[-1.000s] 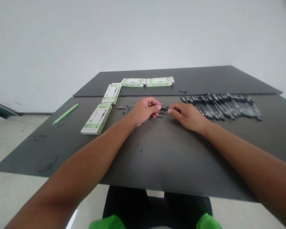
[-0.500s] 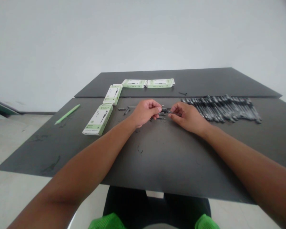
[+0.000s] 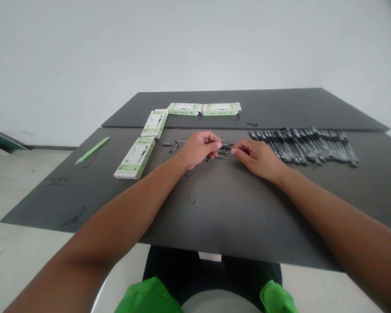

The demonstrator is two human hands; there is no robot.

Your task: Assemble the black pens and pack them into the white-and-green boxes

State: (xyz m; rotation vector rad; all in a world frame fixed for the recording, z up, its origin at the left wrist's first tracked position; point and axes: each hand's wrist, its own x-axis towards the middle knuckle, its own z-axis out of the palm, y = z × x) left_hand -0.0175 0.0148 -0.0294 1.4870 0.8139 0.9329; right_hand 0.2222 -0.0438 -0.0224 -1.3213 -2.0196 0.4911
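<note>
Over the middle of the table, both my hands are closed on one dark pen [image 3: 227, 147]. My left hand [image 3: 198, 150] pinches its left end between thumb and fingers. At the other end, the fingertips of my right hand [image 3: 256, 157] grip it, and the rest of that end is hidden by the fingers. Just beneath the pen lie several thin dark pen parts [image 3: 221, 158], partly covered by my left hand. Left of that hand are a short black piece [image 3: 167, 144] and a small clear-and-black piece [image 3: 173, 148].
A row of black-and-clear pens [image 3: 306, 147] lies side by side at the right. Green-and-white pen boxes form an angle: one nearest me [image 3: 135, 158], one behind it [image 3: 154, 123], two farther back [image 3: 221, 109]. A light green pen-shaped thing [image 3: 93, 150] lies far left.
My right fingers have shifted on the pen, and the dark length visible along them before is now hidden. My left hand keeps its pinch. The view has tilted slightly.
</note>
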